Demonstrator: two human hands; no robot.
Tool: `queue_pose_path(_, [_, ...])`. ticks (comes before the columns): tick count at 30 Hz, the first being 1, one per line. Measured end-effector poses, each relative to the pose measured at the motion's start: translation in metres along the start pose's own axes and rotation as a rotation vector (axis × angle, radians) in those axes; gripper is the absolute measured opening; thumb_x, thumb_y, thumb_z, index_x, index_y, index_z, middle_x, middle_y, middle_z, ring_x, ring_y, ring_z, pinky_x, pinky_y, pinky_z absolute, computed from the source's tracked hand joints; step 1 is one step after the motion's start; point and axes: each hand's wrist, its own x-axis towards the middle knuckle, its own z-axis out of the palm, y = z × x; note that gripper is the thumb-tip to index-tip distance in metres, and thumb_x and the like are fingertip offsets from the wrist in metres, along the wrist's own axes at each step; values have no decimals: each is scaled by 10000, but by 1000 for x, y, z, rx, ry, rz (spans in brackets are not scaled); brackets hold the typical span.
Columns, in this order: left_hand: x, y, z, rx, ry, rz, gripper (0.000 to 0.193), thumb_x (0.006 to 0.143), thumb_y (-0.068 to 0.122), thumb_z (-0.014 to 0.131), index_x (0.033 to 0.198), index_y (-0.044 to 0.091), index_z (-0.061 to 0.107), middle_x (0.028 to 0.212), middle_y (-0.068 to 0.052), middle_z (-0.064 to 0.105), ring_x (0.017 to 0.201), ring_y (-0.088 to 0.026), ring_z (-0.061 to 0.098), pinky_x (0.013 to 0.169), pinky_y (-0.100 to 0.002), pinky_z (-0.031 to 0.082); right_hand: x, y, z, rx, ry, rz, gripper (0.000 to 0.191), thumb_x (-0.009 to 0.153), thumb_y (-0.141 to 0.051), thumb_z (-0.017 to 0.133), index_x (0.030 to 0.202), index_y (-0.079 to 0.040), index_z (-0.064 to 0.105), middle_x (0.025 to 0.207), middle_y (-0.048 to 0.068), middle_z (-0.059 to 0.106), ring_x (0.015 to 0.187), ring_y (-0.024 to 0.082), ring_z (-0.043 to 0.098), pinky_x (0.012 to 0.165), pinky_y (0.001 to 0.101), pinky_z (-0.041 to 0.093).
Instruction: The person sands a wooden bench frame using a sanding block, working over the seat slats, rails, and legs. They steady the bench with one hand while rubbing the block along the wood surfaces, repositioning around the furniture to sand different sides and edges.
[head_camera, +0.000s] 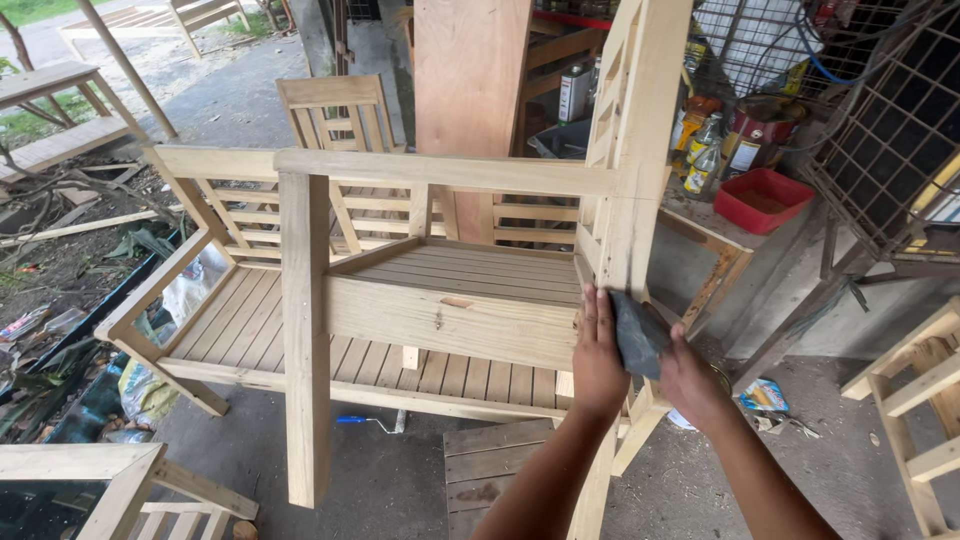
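- Head view: unfinished wooden chair (440, 300) fills the centre of the frame, seat slats facing the camera; more chairs stand behind it at 11 o'clock.
- Dark sanding pad (637, 333) lies against the chair's rear post (640, 180), low down, where the seat rail (450, 322) joins it.
- Post's long axis runs from 6 to 12 o'clock, tilted slightly toward 1; the pad sits near its lower third.
- Right hand (690, 385) is at the pad's 4 o'clock, fingers closed on its lower edge, pressing it to the wood.
- Left hand (598, 360) is at the pad's 9 o'clock, flat and spread, fingers together, resting on the rail end and touching the pad's side; it grips nothing.
- Both hands touch the pad; the right alone holds it.
- Red tray (765, 200) and bottles sit on a table at 2 o'clock, well apart.
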Motion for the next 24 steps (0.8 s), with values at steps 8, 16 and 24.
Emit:
queue_pose_path(8, [-36, 10, -23, -122, -25, -84, 839, 902, 104, 682, 1598, -24, 232, 1603, -291, 359, 1440, -459, 432, 1157, -446, 418, -1, -2, 4, 13, 47, 19, 870, 947, -619, 313, 1642, -132, 122, 1728, 45, 145, 1559, 181, 181, 1224, 385, 177])
queue_pose_path(16, [-47, -9, -27, -128, -79, -42, 834, 878, 76, 651, 1593, -24, 233, 1585, -305, 377, 1424, -447, 444, 1114, -435, 452, 5, 20, 22, -349, 200, -111, 888, 921, -394, 566, 1690, -169, 182, 1608, 223, 390, 1432, 301, 409, 1175, 409, 316])
queue_pose_path(24, [-3, -75, -52, -688, 221, -596, 454, 1041, 45, 455, 1492, -10, 450, 1342, -306, 639, 1172, -337, 651, 954, -422, 557, 22, 42, 68, -688, 512, -307, 753, 1051, -278, 489, 1656, -102, 77, 1624, 203, 346, 1446, 291, 408, 1140, 383, 363])
